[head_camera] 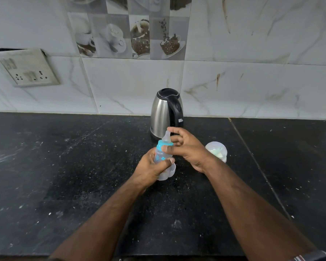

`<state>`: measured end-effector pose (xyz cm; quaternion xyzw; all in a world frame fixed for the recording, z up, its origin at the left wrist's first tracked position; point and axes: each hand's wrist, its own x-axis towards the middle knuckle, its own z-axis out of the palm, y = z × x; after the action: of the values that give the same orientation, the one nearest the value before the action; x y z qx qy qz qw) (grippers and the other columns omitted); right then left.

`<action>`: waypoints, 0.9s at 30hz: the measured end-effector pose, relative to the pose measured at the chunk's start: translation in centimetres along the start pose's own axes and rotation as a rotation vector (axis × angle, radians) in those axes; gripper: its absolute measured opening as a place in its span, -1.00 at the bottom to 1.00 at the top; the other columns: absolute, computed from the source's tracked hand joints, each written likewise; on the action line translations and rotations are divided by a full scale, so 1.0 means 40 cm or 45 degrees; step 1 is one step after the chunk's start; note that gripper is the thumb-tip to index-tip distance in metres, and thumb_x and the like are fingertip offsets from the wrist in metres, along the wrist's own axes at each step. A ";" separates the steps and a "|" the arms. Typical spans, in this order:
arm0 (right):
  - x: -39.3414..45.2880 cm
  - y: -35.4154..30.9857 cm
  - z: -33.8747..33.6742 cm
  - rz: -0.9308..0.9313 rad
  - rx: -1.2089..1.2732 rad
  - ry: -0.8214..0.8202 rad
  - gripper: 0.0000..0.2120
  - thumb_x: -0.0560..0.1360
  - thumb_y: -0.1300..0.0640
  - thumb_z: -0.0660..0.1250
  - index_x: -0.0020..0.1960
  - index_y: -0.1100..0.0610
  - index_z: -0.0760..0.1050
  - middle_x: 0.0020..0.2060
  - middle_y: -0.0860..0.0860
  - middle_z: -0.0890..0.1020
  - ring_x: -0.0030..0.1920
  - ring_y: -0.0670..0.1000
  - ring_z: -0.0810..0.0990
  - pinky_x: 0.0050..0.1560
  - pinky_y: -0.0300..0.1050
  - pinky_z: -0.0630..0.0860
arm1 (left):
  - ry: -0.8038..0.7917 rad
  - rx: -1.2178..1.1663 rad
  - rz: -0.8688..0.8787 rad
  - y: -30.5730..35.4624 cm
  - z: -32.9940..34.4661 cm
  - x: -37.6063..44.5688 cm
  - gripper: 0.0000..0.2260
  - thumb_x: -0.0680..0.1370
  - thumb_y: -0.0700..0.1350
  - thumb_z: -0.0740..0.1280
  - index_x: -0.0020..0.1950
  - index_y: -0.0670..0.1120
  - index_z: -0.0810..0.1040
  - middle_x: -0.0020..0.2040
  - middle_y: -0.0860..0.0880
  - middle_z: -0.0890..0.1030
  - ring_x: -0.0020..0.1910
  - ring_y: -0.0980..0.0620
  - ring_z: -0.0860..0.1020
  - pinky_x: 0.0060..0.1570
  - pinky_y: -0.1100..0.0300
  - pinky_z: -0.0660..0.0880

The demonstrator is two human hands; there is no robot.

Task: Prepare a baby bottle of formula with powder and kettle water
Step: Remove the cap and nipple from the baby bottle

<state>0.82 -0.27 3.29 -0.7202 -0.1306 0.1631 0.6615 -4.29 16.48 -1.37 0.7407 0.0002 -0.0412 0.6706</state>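
Observation:
A small clear baby bottle [160, 157] with a teal collar and a translucent teat stands tilted slightly above the black counter. My left hand [151, 167] wraps around its body from the left. My right hand [186, 147] grips the teal collar [164, 145] with thumb and fingers. Under the bottle, partly hidden by my left hand, lies a clear plastic cap [167, 173]. A steel kettle [166, 113] with a black lid and handle stands just behind the hands. A translucent powder container [216, 150] with pale contents sits to the right of my right hand.
The black speckled stone counter [64, 166] runs wide to both sides, with a seam on the right. White marble-look wall tiles rise behind the kettle. A switch and socket plate [27, 67] is on the wall at the left.

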 end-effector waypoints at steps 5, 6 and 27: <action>0.009 0.001 0.003 -0.030 -0.016 0.057 -0.30 0.32 0.23 0.62 0.41 0.02 0.48 0.11 0.06 0.73 0.11 -0.01 0.72 0.02 -0.17 0.63 | 0.038 -0.001 -0.019 -0.006 0.000 0.005 -0.65 0.53 0.08 0.52 0.27 0.08 0.56 0.08 0.08 0.72 0.08 0.12 0.69 -0.04 0.25 0.59; 0.008 -0.001 -0.001 -0.018 0.019 0.026 -0.28 0.33 0.24 0.59 0.43 0.01 0.45 0.14 0.05 0.73 0.14 -0.01 0.72 0.02 -0.19 0.63 | 0.042 0.006 -0.018 -0.007 0.001 0.006 -0.65 0.54 0.07 0.51 0.28 0.08 0.56 0.09 0.08 0.72 0.09 0.12 0.69 -0.01 0.23 0.59; 0.002 0.010 0.017 -0.004 -0.072 0.111 -0.33 0.30 0.18 0.68 0.34 0.00 0.51 0.07 0.02 0.72 0.06 -0.04 0.73 -0.03 -0.15 0.66 | 0.054 -0.013 0.027 -0.010 0.008 0.010 -0.65 0.55 -0.05 0.52 0.31 0.00 0.55 0.11 0.05 0.72 0.01 0.25 0.68 -0.12 0.40 0.56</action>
<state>0.60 0.32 2.84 -0.7448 -0.1074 0.1269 0.6463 -3.95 16.19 -1.81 0.7381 0.0069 -0.0184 0.6745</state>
